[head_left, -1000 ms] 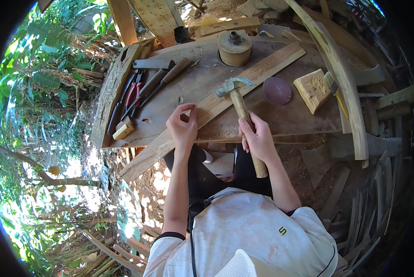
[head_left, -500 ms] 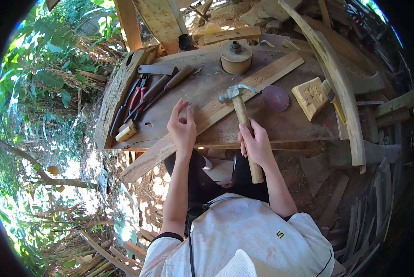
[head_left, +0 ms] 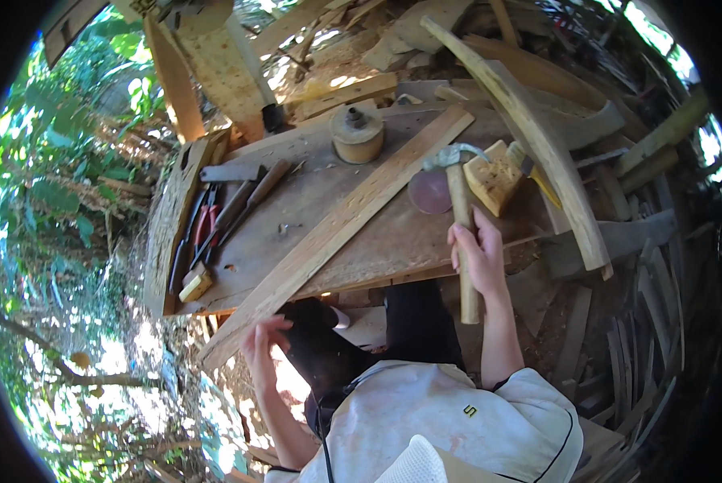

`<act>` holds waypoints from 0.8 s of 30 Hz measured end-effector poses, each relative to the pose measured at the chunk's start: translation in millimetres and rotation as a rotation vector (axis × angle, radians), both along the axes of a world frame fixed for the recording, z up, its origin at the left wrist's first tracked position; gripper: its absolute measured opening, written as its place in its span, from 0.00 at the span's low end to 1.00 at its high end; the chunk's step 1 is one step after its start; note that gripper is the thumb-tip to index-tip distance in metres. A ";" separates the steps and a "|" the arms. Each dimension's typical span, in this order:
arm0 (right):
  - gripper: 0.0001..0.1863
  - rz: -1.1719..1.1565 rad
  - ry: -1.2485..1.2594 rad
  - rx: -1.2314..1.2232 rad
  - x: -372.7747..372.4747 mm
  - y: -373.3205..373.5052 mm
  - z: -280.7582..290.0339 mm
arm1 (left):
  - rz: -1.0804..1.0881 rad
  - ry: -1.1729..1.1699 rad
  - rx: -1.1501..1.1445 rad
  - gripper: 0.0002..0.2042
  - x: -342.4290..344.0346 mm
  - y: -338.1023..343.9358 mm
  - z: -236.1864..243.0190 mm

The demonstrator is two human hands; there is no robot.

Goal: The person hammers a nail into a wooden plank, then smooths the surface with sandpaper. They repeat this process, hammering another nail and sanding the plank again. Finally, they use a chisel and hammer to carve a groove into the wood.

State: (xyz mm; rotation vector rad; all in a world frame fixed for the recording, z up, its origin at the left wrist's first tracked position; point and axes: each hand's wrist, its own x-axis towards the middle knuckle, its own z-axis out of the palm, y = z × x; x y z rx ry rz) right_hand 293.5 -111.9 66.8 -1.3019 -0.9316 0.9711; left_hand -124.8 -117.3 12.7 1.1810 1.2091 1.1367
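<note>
Clasping silver-headed, tan wooden-handled claw hammer (head_left: 460, 197) in right hand (head_left: 484, 256), likely head-heavy, best held mid-handle; with left hand (head_left: 262, 342) loosely spread.

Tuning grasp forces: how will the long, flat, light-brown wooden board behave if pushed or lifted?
The light-brown wooden board is probably stiff: its overhanging end shows no obvious sag. Lying flat on the brown wooden bench, it should slide or pivot rather than roll. Pressing that end might tip it, though most of it lies over the bench.

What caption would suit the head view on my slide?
Right hand gripping a claw hammer, left hand near a long wooden board laid across a workbench.
</note>
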 end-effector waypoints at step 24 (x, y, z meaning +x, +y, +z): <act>0.27 -0.180 -1.349 -0.031 57.2 29.7 37.9 | 0.671 -0.514 -0.266 0.28 -57.1 -0.6 -70.6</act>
